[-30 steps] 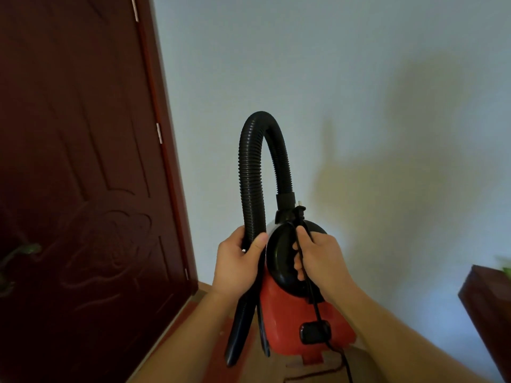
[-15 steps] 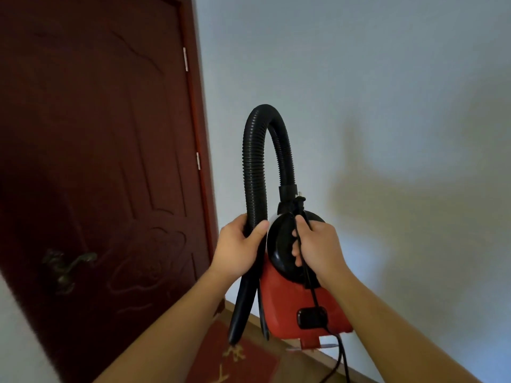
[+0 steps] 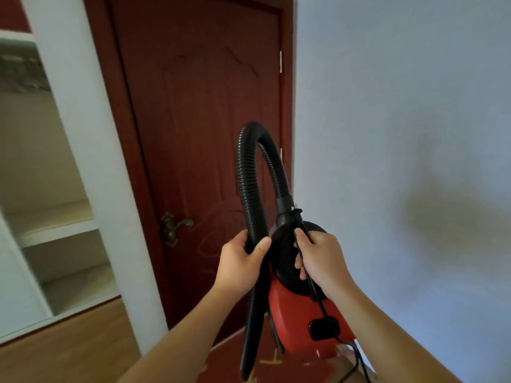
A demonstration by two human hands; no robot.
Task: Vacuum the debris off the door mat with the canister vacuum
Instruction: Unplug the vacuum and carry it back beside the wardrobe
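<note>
View swung left since the prior frame; door (image 3: pixel 204 134) now centred. Hose (image 3: pixel 247 183) gripped by left hand (image 3: pixel 240 262); vacuum (image 3: pixel 301 308) handle and cord (image 3: pixel 318 297) clasped by right hand (image 3: pixel 320 258), both arms extended forward.

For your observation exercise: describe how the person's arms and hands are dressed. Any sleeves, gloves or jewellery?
The left forearm and right forearm are bare, no sleeves showing. The left hand and right hand wear no visible gloves, watch, ring or bracelet.

No text, label or number can be read. Yellow marks (image 3: pixel 272 362) on the red door mat (image 3: pixel 221 367) are too blurred to decipher
</note>
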